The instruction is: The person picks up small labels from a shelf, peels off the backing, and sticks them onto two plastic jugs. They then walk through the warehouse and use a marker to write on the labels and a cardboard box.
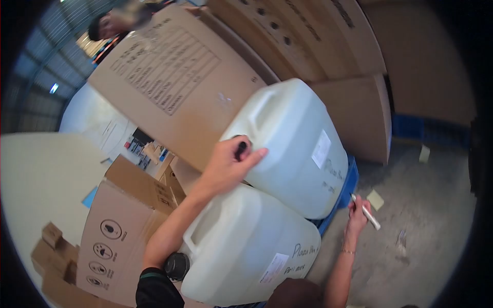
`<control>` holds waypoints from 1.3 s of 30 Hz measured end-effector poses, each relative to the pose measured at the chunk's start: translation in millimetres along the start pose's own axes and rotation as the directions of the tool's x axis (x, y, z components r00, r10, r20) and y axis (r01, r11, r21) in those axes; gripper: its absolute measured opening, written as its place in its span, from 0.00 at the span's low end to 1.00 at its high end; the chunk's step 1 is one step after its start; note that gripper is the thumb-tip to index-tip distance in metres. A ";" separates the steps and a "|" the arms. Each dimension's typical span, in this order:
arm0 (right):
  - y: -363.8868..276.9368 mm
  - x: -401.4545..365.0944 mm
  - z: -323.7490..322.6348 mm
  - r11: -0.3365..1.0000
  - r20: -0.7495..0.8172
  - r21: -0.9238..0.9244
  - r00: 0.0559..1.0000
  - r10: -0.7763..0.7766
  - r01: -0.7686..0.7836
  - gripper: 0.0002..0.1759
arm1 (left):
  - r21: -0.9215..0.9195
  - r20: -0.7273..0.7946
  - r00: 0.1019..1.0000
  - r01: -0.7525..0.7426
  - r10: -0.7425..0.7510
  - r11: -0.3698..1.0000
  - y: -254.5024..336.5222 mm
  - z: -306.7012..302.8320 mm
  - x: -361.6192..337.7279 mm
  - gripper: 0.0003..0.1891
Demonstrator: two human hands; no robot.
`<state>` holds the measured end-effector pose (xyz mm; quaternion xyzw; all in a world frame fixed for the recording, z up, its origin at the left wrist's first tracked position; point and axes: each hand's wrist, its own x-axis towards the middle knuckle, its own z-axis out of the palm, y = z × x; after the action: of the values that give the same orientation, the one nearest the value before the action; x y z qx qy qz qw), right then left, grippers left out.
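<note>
Two large translucent white jerry cans stand side by side, tilted in this view. My left hand is closed at the top of the far jerry can, its fingers curled around a black cap beside the moulded handle. Below my left forearm is the near jerry can, with its own black screw cap. Both cans carry a white label and black handwriting. My right hand grips a white marker pen, its dark tip pointing towards the far can's written side.
Under the cans shows a blue pallet. A large printed carton stands behind them, with more cartons at the back. Another carton is at left. Scraps of paper lie on the concrete floor. A person is at upper left.
</note>
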<state>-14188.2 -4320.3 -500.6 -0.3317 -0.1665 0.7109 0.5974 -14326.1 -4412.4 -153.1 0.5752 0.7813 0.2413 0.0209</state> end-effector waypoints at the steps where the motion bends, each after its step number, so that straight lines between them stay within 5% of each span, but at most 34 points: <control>1: 0.0 1.1 0.1 1.000 0.043 0.002 0.999 -0.011 0.011 0.13 | 0.000 -0.044 0.999 0.001 -0.001 1.000 0.8 -1.6 -0.7 0.21; 7: -17.0 11.6 -0.1 0.991 0.058 0.049 0.990 -0.126 0.123 0.14 | -0.004 -0.023 1.000 0.001 -0.001 1.000 5.6 -7.2 -1.4 0.22; 19: -40.5 -0.9 3.4 0.994 -0.016 -0.051 0.995 -0.094 0.093 0.14 | -0.087 -0.026 1.000 -0.002 0.000 0.996 5.2 -10.8 -1.9 0.22; 26: -262.1 -81.9 103.5 0.930 -0.063 -0.356 0.991 -0.117 0.087 0.15 | -0.139 -0.282 0.959 -0.004 -0.035 0.990 6.8 -27.9 -4.2 0.21; 28: -334.5 -107.1 132.1 0.889 -0.041 -0.442 0.987 -0.154 0.120 0.14 | -0.158 -0.267 0.938 0.185 -0.222 0.970 41.4 -61.6 -23.2 0.21; 31: -449.2 -145.6 169.5 0.726 0.036 -0.683 0.996 -0.078 0.081 0.14 | -0.399 -0.092 0.779 0.542 -0.620 0.740 118.1 -124.4 -80.6 0.21; 33: -510.9 -171.8 177.5 0.648 0.053 -0.758 0.997 -0.050 0.073 0.15 | -0.314 0.142 0.799 0.596 -0.585 0.738 179.0 -190.9 -138.5 0.22; 35: -562.5 -194.2 175.8 0.555 0.075 -0.829 0.997 -0.008 0.067 0.15 | -0.228 0.169 0.843 0.538 -0.511 0.812 209.5 -235.3 -205.4 0.20; 38: -594.9 -228.8 169.1 0.366 0.094 -0.928 0.994 0.064 0.064 0.15 | -0.185 0.283 0.637 0.770 -0.717 0.611 218.0 -269.9 -306.2 0.18; 39: -600.1 -237.2 167.5 0.372 0.105 -0.925 0.993 0.053 0.078 0.15 | -0.164 0.219 0.638 0.770 -0.738 0.617 215.6 -271.9 -343.0 0.17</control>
<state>-13841.4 -4382.8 65.3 -0.5660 -0.5732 0.5091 0.3033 -14103.1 -4772.4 89.3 0.2005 0.9118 0.2654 0.2409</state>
